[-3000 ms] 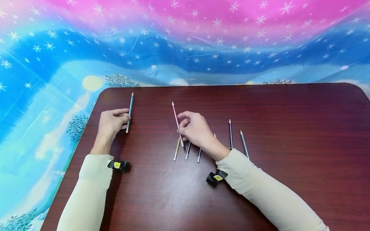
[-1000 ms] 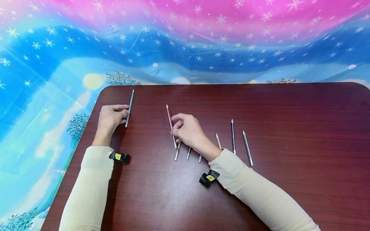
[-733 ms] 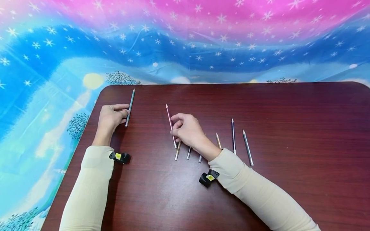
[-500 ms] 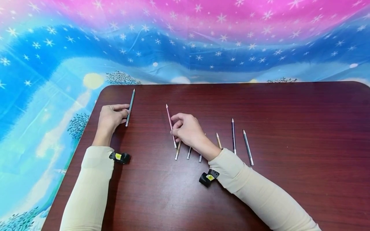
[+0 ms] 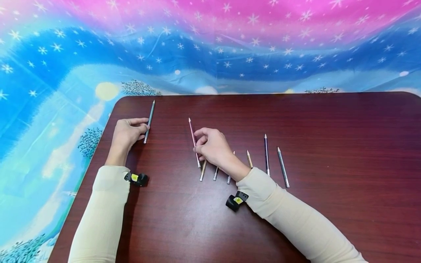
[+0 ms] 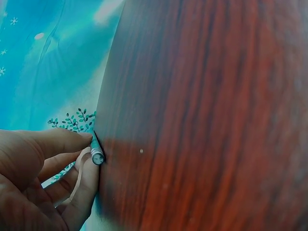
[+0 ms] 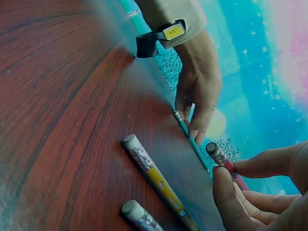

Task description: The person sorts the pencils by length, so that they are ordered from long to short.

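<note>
Pink pencil, frame centre | likely light, stiff; hold mid-barrel | your right hand pinches it, left hand teal pencil

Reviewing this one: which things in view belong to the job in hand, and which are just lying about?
In the job:
- blue-green pencil, pinched by the left hand
- pink pencil, pinched by the right hand

Just about:
- other pencils, not held, though possibly part of the work
- snowflake cloth behind the table
- black wrist cameras
</note>
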Demonstrator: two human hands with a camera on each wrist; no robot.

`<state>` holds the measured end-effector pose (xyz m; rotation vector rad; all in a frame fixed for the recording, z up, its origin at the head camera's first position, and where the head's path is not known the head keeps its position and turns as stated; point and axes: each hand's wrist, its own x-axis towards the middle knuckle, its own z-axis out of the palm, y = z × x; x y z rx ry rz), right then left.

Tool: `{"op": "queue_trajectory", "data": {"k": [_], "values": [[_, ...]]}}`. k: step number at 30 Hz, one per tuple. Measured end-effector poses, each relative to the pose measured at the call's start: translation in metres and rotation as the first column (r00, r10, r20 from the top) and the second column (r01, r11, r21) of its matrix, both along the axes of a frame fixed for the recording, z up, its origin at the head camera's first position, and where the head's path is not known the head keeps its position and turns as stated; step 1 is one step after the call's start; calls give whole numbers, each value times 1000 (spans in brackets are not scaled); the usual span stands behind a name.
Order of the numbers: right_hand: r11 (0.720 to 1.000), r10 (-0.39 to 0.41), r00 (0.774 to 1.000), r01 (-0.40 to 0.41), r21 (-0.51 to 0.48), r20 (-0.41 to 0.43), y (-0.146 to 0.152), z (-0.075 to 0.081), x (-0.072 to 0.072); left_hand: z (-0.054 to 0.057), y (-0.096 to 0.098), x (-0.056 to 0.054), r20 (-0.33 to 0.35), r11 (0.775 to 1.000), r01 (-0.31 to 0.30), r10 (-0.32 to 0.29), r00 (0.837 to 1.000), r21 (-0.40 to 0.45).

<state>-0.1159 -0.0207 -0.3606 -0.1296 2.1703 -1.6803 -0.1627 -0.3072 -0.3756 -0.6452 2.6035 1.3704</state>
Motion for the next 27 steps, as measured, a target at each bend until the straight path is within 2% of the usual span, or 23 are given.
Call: {"op": "queue_trajectory", "data": {"k": [13, 18, 27], "values": [[1000, -28, 1000, 28, 0, -9, -13, 1, -10, -1, -1, 0, 10, 999, -27, 26, 1000, 33], [998, -53, 999, 53, -31, 9, -31, 2, -20, 0, -2, 0, 15, 999, -29, 29, 999, 21], [988, -121, 988, 129, -87, 91, -66, 5, -44, -1, 1, 0, 0, 1000, -23, 23, 1000, 21]]}}
